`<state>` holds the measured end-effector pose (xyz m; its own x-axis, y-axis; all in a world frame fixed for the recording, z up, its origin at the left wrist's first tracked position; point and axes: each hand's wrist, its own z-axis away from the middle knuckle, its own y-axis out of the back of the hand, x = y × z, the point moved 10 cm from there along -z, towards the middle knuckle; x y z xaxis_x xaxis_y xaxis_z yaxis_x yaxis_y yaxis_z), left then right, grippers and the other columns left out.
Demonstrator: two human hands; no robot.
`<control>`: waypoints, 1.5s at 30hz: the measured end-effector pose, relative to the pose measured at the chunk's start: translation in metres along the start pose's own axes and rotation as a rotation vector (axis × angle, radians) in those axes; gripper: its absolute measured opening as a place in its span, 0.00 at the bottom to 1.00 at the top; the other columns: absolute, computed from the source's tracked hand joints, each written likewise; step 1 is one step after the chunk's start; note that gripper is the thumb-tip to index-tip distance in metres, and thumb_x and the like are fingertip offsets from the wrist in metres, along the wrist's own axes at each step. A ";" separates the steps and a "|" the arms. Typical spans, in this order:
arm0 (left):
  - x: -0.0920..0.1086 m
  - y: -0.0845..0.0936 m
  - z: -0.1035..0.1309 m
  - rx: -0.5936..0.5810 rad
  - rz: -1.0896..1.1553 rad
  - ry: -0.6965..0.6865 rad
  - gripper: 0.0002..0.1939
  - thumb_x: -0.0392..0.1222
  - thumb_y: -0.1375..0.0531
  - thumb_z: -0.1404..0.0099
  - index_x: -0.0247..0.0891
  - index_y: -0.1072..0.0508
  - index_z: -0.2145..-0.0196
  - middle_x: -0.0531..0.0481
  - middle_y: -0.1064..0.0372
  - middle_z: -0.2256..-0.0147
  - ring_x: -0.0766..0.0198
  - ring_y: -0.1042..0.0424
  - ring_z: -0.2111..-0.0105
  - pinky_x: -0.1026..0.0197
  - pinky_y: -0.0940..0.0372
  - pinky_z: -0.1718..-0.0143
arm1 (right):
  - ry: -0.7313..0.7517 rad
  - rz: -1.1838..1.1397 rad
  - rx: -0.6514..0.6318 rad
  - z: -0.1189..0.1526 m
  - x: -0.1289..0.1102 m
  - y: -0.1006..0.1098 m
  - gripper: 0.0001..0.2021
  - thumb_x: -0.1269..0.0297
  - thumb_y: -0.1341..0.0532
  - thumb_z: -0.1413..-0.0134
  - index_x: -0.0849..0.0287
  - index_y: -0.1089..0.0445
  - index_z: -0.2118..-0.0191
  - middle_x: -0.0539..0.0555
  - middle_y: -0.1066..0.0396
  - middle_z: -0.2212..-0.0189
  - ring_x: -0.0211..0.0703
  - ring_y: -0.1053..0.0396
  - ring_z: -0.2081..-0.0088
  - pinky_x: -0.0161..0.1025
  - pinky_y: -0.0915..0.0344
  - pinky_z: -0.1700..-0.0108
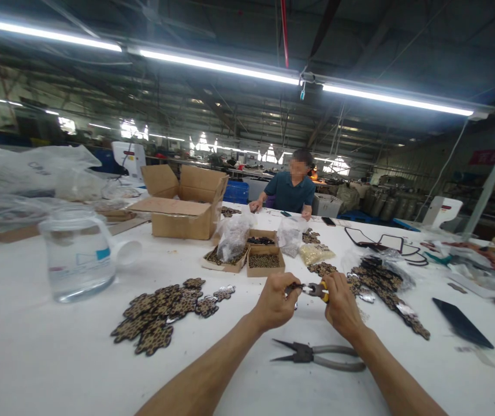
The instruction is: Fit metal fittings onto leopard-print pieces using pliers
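My right hand is closed around the yellow handles of a pair of pliers, whose jaws point left. Their tips meet a small dark piece pinched in my left hand; it is too small to name. Below my hands lies a second pair of pliers, long-nosed with grey handles and its jaws apart. A pile of leopard-print, flower-shaped patches is to the left of my left hand. More leopard-print patches lie beyond my right hand.
Small cardboard trays of metal bits stand ahead, near a yellowish bag. A large open carton and a water jug are on the left. A dark flat tablet-like object lies right. Across the table sits a person.
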<state>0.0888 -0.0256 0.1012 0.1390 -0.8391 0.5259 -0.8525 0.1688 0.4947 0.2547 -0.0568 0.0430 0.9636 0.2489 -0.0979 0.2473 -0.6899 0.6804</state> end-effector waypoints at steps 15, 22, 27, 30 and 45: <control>-0.009 0.012 -0.002 0.024 -0.060 0.021 0.05 0.33 0.42 0.39 0.36 0.27 0.72 0.49 0.30 0.73 0.64 0.33 0.71 0.62 0.41 0.68 | -0.030 -0.165 -0.004 0.003 0.012 0.001 0.43 0.83 0.48 0.66 0.56 0.45 0.37 0.61 0.37 0.48 0.55 0.38 0.47 0.54 0.38 0.46; -0.024 0.013 0.000 0.019 -0.078 0.055 0.06 0.32 0.43 0.39 0.36 0.27 0.72 0.50 0.31 0.74 0.65 0.34 0.72 0.63 0.42 0.69 | -0.063 -0.179 -0.444 0.034 0.045 -0.021 0.31 0.80 0.47 0.68 0.52 0.28 0.54 0.54 0.28 0.59 0.51 0.32 0.56 0.43 0.36 0.56; -0.024 0.013 -0.004 0.031 -0.076 0.053 0.07 0.33 0.44 0.38 0.36 0.28 0.72 0.51 0.32 0.74 0.65 0.35 0.72 0.63 0.43 0.68 | -0.118 -0.298 -0.669 0.042 0.037 -0.020 0.28 0.76 0.40 0.66 0.51 0.25 0.53 0.53 0.26 0.60 0.49 0.30 0.59 0.40 0.35 0.59; -0.025 0.014 -0.004 0.029 -0.076 0.059 0.07 0.33 0.43 0.38 0.36 0.29 0.73 0.51 0.32 0.75 0.65 0.36 0.73 0.63 0.44 0.68 | -0.203 -0.310 -0.552 0.025 0.045 -0.018 0.20 0.71 0.39 0.56 0.55 0.25 0.53 0.56 0.25 0.61 0.49 0.29 0.60 0.42 0.34 0.58; -0.024 0.013 -0.008 0.000 -0.080 0.098 0.09 0.39 0.44 0.36 0.36 0.26 0.71 0.50 0.30 0.75 0.63 0.33 0.73 0.61 0.42 0.69 | -0.293 -0.111 -0.448 -0.009 0.036 -0.086 0.09 0.73 0.41 0.50 0.61 0.24 0.66 0.57 0.23 0.68 0.46 0.27 0.64 0.36 0.39 0.61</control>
<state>0.0781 0.0005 0.1007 0.2548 -0.7955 0.5497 -0.8366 0.1037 0.5378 0.2678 0.0174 -0.0126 0.9381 0.0599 -0.3411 0.3430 -0.2969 0.8912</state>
